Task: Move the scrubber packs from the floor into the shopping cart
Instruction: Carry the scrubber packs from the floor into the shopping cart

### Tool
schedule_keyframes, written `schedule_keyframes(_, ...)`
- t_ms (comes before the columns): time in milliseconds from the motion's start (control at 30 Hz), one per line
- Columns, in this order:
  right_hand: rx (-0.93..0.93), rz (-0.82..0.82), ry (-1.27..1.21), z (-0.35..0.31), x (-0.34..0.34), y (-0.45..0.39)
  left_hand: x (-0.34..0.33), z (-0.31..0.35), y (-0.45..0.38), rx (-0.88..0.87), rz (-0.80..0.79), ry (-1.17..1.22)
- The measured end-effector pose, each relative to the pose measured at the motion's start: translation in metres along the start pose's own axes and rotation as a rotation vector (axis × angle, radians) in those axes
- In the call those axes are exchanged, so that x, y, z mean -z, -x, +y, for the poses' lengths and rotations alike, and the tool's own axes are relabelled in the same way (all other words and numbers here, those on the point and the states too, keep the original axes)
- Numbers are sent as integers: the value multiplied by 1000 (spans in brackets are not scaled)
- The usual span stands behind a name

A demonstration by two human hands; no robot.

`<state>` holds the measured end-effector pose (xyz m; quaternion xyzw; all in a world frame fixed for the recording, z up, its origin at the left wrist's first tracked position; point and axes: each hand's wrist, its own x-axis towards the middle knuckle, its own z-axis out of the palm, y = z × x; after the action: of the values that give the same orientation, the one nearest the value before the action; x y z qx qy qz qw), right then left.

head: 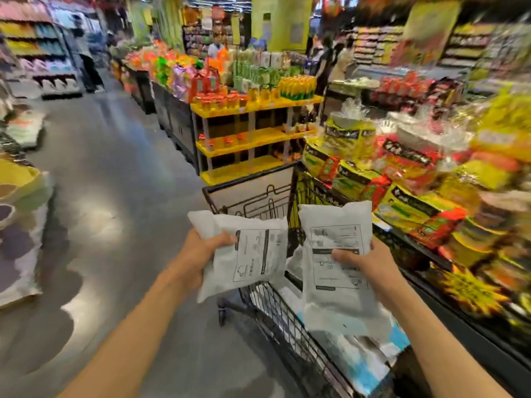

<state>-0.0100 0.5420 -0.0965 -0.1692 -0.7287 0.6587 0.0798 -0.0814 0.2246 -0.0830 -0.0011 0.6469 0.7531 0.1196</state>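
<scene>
Both packs [244,254] between fingers [227,239].

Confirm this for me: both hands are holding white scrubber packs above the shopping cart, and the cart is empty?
Not quite. The head view shows the left hand and right hand each gripping a white scrubber pack over the shopping cart, but white and blue packages already lie inside.

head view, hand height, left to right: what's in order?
left hand → left pack → right pack → right hand → snack display. Both packs are held over the cart.
</scene>
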Motion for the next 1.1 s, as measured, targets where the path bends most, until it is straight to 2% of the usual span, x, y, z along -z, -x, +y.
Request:
schedule_keyframes(167,-39,153,54,25,42,-55,-56,-9,-110,60,-163,-121)
schedule_keyframes(433,-216,383,211,68,97,-82,-144,-52,-248,267,-484,-182)
schedule_keyframes(600,-387,421,360,89,110,-107,-180,-91,-326,343,-638,-195)
schedule_keyframes(733,-532,353,526,112,113,-130,-193,-138,-383,446,-717,-199)
schedule_keyframes(867,-652,172,708,164,104,-152,-185,-197,-412,613,-760,-211)
schedule_keyframes(1100,-791,-37,683,278,73,-167,-129,-306,-427,985,-774,-359)
